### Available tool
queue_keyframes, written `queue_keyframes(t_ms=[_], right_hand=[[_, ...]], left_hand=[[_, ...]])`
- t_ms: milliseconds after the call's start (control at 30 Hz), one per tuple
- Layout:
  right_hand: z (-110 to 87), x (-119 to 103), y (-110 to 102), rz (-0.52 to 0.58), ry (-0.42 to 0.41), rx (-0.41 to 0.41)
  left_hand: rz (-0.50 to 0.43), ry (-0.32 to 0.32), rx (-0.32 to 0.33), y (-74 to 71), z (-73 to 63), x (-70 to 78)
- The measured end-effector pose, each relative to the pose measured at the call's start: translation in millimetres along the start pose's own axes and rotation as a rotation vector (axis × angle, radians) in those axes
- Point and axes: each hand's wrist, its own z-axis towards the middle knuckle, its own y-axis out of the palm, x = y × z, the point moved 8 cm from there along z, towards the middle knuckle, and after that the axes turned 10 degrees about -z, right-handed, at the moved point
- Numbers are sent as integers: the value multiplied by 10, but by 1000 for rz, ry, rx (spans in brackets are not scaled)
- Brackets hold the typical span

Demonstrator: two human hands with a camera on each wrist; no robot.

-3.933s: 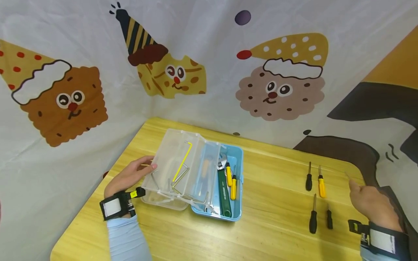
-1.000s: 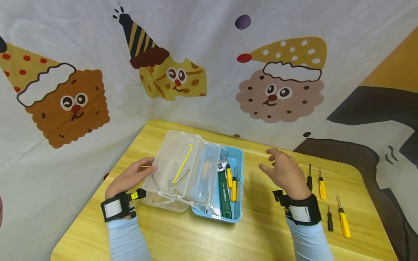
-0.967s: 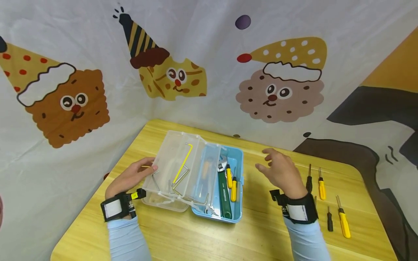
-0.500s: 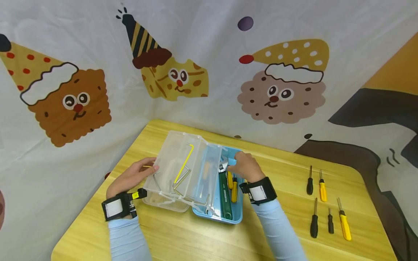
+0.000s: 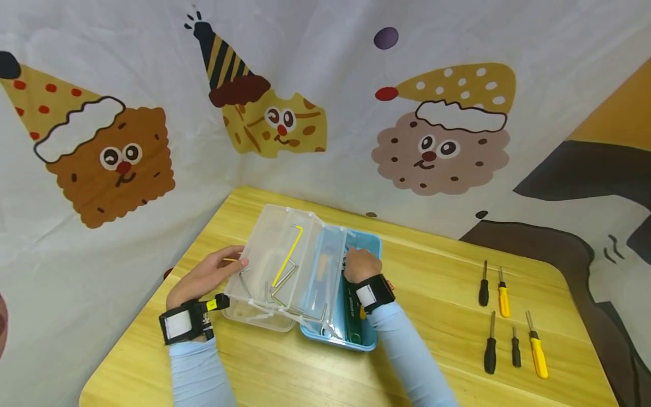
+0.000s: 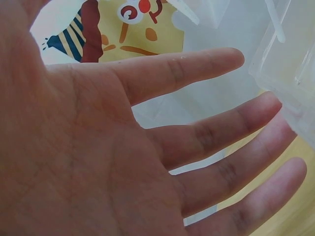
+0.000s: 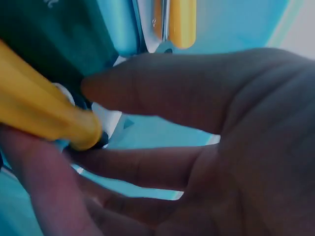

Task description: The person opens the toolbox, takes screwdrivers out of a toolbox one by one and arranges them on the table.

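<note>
My left hand (image 5: 205,277) is at the left edge of a clear plastic tray (image 5: 261,237), fingers straight and spread, fingertips (image 6: 273,105) right at the tray's edge. The tray holds a yellow hex key (image 5: 288,257) and several bare metal ones. My right hand (image 5: 363,265) reaches down into the blue toolbox (image 5: 377,244). In the right wrist view its thumb (image 7: 147,83) and fingers are bent around the end of a yellow screwdriver handle (image 7: 54,108), with a gap between thumb and handle. Beside it lies a green adjustable wrench (image 5: 352,311), its head mostly hidden by the hand.
On the wooden table (image 5: 427,316) at the right lie several screwdrivers: black-handled ones, such as a black screwdriver (image 5: 490,353), and yellow-handled ones, such as a yellow screwdriver (image 5: 539,356). A printed cloth (image 5: 346,175) hangs behind the table.
My right hand has set a yellow screwdriver down at the far right, then moved left and down into the toolbox over its yellow handles. The left hand has stayed at the tray.
</note>
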Motion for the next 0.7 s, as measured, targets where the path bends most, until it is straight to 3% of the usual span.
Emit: queue_keyframes(t_ms=[333,467,700], right_hand=[[-3,-18,-1,53,-16,29],[-18,20,-64,51,10,10],[-72,156,-237,114,67,47]], left_hand=[[5,-12,-2,22,4,-11],[15,-6,-5,27,3,4],[8,-10,3,3,-3,2]])
